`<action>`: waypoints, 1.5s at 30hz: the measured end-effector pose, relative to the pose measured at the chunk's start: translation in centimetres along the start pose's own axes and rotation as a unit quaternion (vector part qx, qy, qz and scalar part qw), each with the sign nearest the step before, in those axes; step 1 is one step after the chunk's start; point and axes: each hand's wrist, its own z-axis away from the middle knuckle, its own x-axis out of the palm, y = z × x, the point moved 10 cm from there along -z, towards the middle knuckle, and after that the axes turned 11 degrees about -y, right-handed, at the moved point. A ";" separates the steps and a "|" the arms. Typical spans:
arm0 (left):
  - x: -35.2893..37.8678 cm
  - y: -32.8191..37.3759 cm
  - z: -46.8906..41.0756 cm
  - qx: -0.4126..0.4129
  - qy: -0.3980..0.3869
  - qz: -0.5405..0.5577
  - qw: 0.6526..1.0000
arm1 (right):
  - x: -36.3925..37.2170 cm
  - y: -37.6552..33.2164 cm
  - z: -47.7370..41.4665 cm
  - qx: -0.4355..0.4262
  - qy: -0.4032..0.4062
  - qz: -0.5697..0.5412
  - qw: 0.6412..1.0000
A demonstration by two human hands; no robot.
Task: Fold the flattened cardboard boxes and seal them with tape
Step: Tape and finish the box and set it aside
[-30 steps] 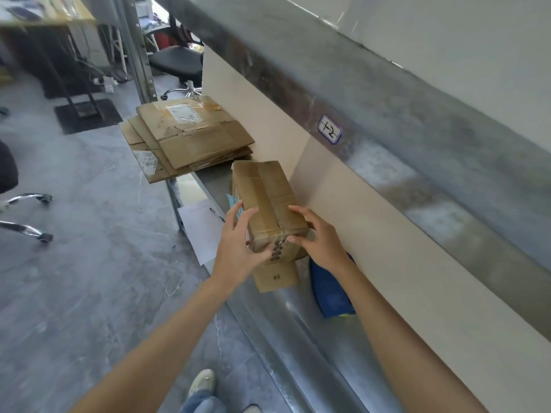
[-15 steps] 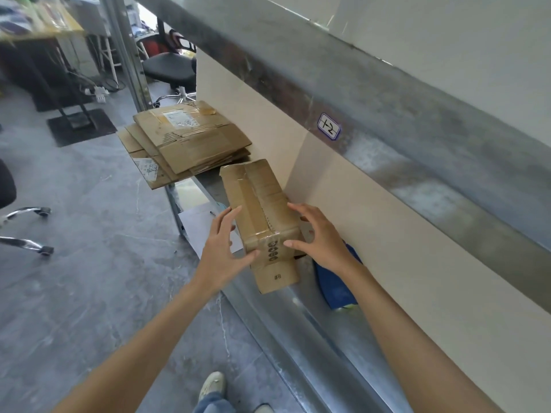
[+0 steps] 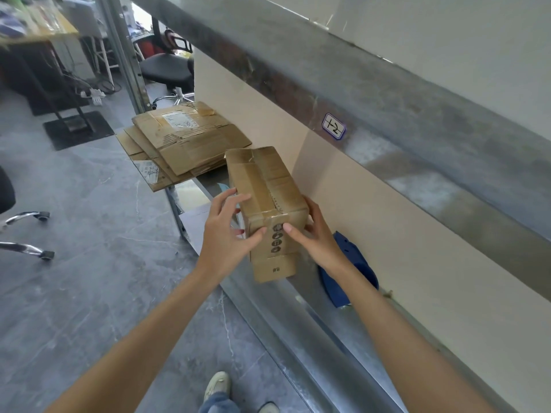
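Finishing the seal step: L hand (image 3: 226, 236) & R hand (image 3: 317, 242) grip folded box (image 3: 265, 186) over metal shelf (image 3: 298, 323), thumbs on taped near end. Underside hidden, maybe untaped; next needs flip & check, then another from flat stack (image 3: 190, 144).

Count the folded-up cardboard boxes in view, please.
1. The folded-up box is held between the left hand and the right hand. The stack of flattened boxes behind it is not counted.
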 end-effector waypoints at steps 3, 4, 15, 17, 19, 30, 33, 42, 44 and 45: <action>1.0 -0.9 -0.1 -0.022 -0.003 0.042 0.999 | 0.2 0.6 0.3 -0.001 0.011 0.004 1.000; 1.2 -1.3 -0.2 -0.027 0.001 0.062 0.998 | 0.3 0.8 0.3 0.000 0.015 0.017 1.000; 1.6 -1.8 0.0 -0.032 -0.004 0.071 0.997 | 1.6 2.9 -0.3 0.029 0.031 -0.031 0.999; 1.0 -1.2 -0.5 -0.030 -0.006 0.067 0.997 | 1.7 2.7 -0.5 0.030 0.033 -0.040 0.998; -0.1 -0.4 -1.1 -0.023 0.002 0.066 0.998 | 1.2 2.1 -0.7 0.025 0.051 -0.037 0.998; -0.1 0.2 -1.7 -0.015 0.007 0.116 0.993 | 0.4 1.6 -1.4 0.044 0.054 -0.040 0.997; 0.3 0.3 -2.0 0.002 -0.006 0.119 0.993 | 0.3 1.8 -1.2 0.038 0.069 -0.054 0.995; 3.5 -2.8 -0.9 0.007 -0.070 0.044 0.997 | -1.0 3.6 -0.8 0.052 0.026 0.022 0.998; 5.1 -2.8 -0.6 0.021 -0.086 0.020 0.996 | -2.1 3.5 -0.3 0.016 0.051 0.055 0.997; 5.6 -2.8 -0.7 0.026 -0.088 0.016 0.996 | -2.5 3.2 0.0 -0.007 0.061 0.077 0.995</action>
